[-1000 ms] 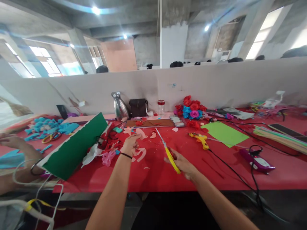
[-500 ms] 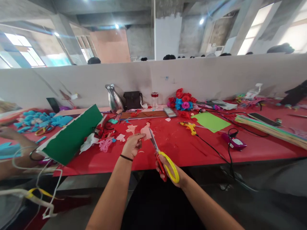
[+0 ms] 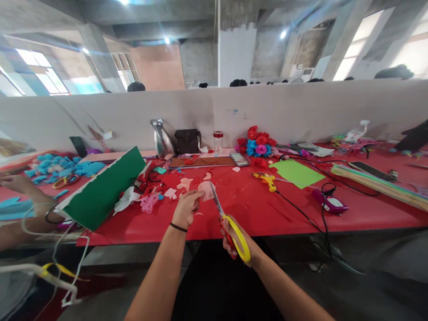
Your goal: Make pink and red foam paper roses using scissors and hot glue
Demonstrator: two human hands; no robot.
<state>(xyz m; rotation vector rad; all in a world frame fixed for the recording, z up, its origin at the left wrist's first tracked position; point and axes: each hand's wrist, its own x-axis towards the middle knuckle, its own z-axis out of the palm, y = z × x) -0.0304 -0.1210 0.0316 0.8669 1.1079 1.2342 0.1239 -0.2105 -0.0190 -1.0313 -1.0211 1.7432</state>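
Pinched between the fingers of my left hand (image 3: 187, 207) is a small pink paper piece (image 3: 206, 190). My right hand (image 3: 236, 236) grips scissors (image 3: 236, 232) with one yellow and one red handle. Their blades point up and left, and the tips lie at the right edge of the pink piece. Pink paper scraps (image 3: 183, 183) lie just beyond my left hand on the red table (image 3: 261, 218). A crumpled pink paper bundle (image 3: 149, 203) rests farther left.
A green board (image 3: 107, 191) leans at the left, beside another person's arm (image 3: 30, 196). Rightward are a yellow glue gun (image 3: 265, 180), a light green sheet (image 3: 297, 173) and a purple device with cables (image 3: 330, 202). A metal jug (image 3: 162, 139) and paper flowers (image 3: 257, 145) stand behind.
The view has shifted slightly. The pink piece looks rounder and has turned between my left fingers, and the scissor blades now lie along its right edge.
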